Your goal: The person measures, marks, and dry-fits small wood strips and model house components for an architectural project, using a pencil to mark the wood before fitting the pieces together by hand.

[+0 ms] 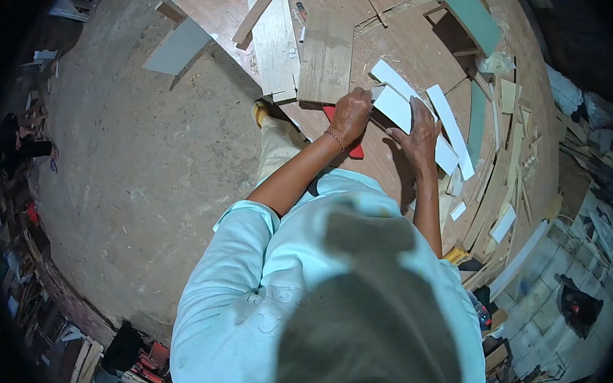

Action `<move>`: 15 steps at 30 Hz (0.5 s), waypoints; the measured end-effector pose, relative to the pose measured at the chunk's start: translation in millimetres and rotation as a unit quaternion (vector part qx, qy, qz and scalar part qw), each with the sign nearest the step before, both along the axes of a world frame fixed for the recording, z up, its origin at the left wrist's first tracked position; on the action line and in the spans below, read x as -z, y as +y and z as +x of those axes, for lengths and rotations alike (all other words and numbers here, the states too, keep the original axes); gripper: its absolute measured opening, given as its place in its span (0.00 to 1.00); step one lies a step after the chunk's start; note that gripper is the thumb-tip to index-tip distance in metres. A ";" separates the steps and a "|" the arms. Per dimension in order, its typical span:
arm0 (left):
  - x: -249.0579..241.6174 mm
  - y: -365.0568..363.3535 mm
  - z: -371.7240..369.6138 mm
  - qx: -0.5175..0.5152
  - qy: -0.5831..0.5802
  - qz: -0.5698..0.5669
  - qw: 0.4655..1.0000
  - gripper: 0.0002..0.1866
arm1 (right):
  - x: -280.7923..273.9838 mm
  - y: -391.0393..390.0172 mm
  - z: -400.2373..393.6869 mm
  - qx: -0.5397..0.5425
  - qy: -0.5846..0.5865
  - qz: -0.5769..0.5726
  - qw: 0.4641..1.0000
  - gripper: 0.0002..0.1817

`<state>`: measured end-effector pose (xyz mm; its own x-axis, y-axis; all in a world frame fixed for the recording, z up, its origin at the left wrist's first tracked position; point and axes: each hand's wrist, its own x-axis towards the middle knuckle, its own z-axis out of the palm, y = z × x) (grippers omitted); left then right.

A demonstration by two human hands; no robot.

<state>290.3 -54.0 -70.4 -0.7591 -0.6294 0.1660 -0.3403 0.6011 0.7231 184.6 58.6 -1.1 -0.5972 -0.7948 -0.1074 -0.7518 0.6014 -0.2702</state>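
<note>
My left hand [353, 116] is closed in a fist near the table's front edge. A small greyish tip shows beside its knuckles, but what it holds is mostly hidden. My right hand [420, 134] spans a white board [396, 107], thumb at the near edge and fingers at the far edge. Next to that board lie a second white strip [451, 130] and another white piece [390, 72]. Under my left wrist a red flat piece [356, 152] lies partly covered. A thick wooden block [327, 57] sits just beyond my left hand.
A pale plank [271, 40] with a wooden stick across it lies left of the block. A green-topped wooden piece [473, 21] stands at the back right. Offcuts and thin strips [513, 154] litter the table's right side. A grey panel [177, 48] juts over the floor at left.
</note>
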 end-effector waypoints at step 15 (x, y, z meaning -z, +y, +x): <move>4.5 2.0 -3.1 -0.016 0.017 -0.061 0.998 0.06 | -1.6 -4.3 -1.6 0.015 -0.042 0.019 0.999 0.43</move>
